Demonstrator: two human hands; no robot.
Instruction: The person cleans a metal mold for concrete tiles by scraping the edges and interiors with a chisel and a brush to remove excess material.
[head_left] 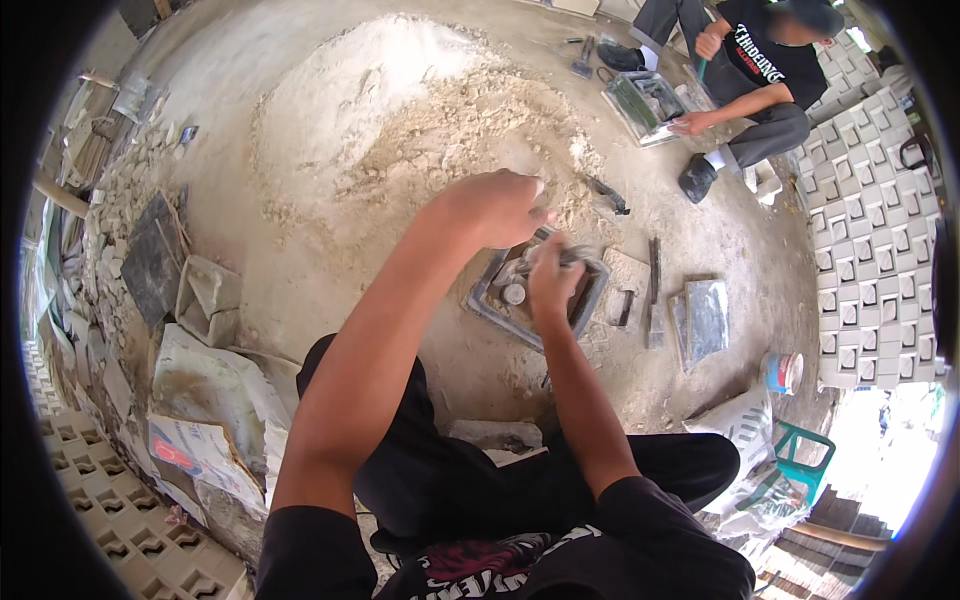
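Observation:
In front of my crossed legs lies a square grey box-like mould with a thick rim. Pale material and a small round knob-like piece show inside it. My left hand is raised over its far edge with the fingers curled in; whatever they hold, if anything, is hidden. Over the mould's right half, my right hand is closed around a greyish lump, blurred by motion, whose kind I cannot make out. Beyond both hands spreads a big heap of pale powder, with coarser crumbs on its near side.
Right of the mould lie a dark bar and flat grey plates. A co-worker sits far right with a similar mould. Pale patterned blocks are stacked at right. Rubble and a dark slab lie left.

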